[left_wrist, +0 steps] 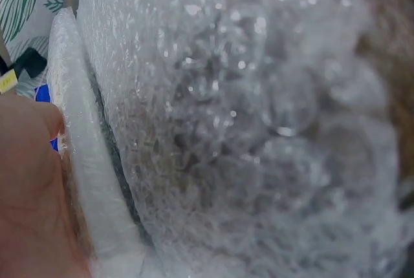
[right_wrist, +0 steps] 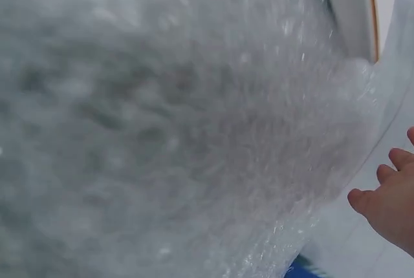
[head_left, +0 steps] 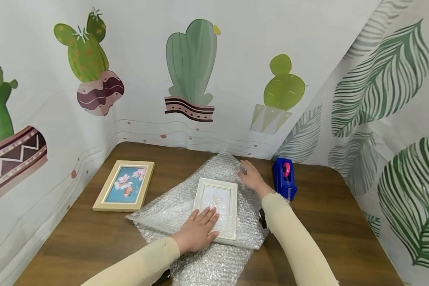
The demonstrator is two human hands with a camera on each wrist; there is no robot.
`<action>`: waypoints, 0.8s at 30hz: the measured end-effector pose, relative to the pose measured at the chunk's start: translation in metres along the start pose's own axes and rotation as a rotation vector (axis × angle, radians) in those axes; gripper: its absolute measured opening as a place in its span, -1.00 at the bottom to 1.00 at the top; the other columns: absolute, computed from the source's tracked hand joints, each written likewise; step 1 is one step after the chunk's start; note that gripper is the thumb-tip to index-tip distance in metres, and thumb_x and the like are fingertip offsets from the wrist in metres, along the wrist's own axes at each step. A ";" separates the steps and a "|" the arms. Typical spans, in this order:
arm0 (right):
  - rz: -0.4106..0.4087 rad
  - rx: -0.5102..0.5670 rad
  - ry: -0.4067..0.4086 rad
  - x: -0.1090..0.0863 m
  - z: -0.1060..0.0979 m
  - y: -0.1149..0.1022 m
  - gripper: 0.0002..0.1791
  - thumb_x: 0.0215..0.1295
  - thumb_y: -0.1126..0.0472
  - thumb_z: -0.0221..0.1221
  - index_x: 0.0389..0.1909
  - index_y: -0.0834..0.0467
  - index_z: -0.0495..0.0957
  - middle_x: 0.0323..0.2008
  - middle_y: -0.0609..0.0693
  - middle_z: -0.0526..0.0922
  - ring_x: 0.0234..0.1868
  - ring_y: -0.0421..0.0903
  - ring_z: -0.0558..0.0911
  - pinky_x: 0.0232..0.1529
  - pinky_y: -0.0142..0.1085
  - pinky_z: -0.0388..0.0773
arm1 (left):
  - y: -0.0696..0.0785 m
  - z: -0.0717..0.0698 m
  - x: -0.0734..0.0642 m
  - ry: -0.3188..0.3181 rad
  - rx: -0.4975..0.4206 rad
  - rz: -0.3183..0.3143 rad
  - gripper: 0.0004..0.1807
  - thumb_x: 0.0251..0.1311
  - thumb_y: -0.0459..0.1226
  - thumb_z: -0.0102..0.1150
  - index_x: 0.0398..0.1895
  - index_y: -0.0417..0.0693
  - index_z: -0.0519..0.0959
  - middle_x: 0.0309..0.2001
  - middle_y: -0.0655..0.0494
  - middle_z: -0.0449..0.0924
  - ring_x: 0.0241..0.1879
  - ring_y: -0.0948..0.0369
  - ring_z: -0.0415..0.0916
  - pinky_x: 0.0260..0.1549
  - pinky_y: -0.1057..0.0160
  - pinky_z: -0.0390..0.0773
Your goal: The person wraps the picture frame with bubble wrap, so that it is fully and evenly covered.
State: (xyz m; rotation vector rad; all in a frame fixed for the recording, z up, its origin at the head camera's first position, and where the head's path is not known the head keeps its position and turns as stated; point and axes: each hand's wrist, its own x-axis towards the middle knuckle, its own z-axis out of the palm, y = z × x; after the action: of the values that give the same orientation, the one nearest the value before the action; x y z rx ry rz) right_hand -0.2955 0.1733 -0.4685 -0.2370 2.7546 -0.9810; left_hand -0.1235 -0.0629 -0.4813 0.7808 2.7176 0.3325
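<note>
A white picture frame [head_left: 234, 198] lies face up on a sheet of bubble wrap [head_left: 171, 202]. Part of the wrap is folded from the near side and seems to cover the frame's lower part. My left hand [head_left: 197, 232] rests flat on that lower part, fingers straight and pointing away. At the right, my right hand [head_left: 252, 176] reaches over the wrap's far right edge, fingers spread and loosely bent, with nothing visibly pinched. In the right wrist view, the right hand [right_wrist: 391, 203] shows beside the wrap's edge, near a corner of the white frame [right_wrist: 352, 13].
A tan picture frame [head_left: 146, 184] with a pink flower picture lies at the left on the brown table [head_left: 75, 238]. A blue tape dispenser [head_left: 280, 178] with a pink core stands right of my right hand. A printed cloth [head_left: 236, 79] hangs behind the table.
</note>
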 end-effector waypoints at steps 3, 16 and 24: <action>0.078 -0.006 0.020 0.005 -0.002 0.004 -0.26 0.64 0.02 -0.12 0.63 0.28 -0.09 0.62 0.35 0.01 0.62 0.34 0.07 0.61 0.24 0.04 | 0.000 0.001 0.002 0.001 0.009 0.007 -0.33 0.58 0.06 -0.20 0.61 -0.05 0.18 0.65 0.00 0.06 0.66 0.03 0.00 0.62 -0.13 0.01; -0.030 -0.025 0.042 0.022 -0.013 -0.031 -0.31 0.49 -0.12 0.17 0.50 0.12 0.34 0.06 0.24 0.63 -0.05 0.10 0.60 -0.01 -0.02 0.58 | 0.001 -0.004 -0.001 0.016 0.025 0.000 -0.33 0.57 0.06 -0.20 0.60 -0.06 0.20 0.65 -0.01 0.08 0.65 0.01 0.03 0.61 -0.14 0.04; -0.081 -0.071 -0.013 0.021 -0.012 -0.047 -0.49 0.62 -0.01 -0.01 0.34 0.23 0.52 0.37 0.26 0.53 0.41 0.24 0.49 0.41 0.11 0.47 | 0.003 -0.003 -0.003 0.015 0.013 -0.003 -0.34 0.57 0.05 -0.19 0.59 -0.06 0.21 0.65 0.00 0.09 0.65 0.02 0.03 0.62 -0.13 0.04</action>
State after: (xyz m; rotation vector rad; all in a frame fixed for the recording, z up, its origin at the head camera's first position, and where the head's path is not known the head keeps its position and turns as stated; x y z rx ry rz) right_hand -0.3152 0.1396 -0.4325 -0.3670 2.7901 -0.8985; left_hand -0.1207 -0.0626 -0.4767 0.7810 2.7377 0.3211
